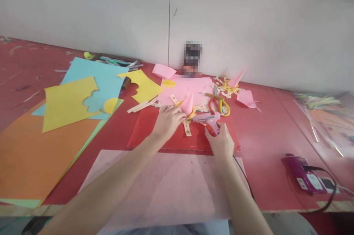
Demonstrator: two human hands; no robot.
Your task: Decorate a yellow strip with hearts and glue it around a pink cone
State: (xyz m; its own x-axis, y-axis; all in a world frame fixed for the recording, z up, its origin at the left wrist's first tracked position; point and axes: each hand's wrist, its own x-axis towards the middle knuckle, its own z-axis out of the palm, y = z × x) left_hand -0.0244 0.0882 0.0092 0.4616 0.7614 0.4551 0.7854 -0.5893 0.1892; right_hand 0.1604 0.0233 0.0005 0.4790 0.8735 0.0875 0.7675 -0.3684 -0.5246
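Observation:
My right hand [222, 141] is wrapped around a pink glue gun [207, 117], its nozzle pointing left. The nozzle reaches the base of a pink paper cone [187, 104], but I cannot tell whether it touches. My left hand [170, 118] has its fingers closed at the cone's left base, where yellow paper shows. Patterned paper strips stick out around the cone; one strip [187, 128] with a star points towards me over a red board [149, 131]. Just beyond the glue gun lie scissors [226, 108] with red and yellow handles.
A similar pink cone [237, 79] on a yellow base stands at the back right. Yellow paper [66, 104], blue paper [91, 69] and orange paper [41, 150] cover the left side. A purple power strip [304, 176] with a black cord sits at the front right. A white wall [110, 13] bounds the back.

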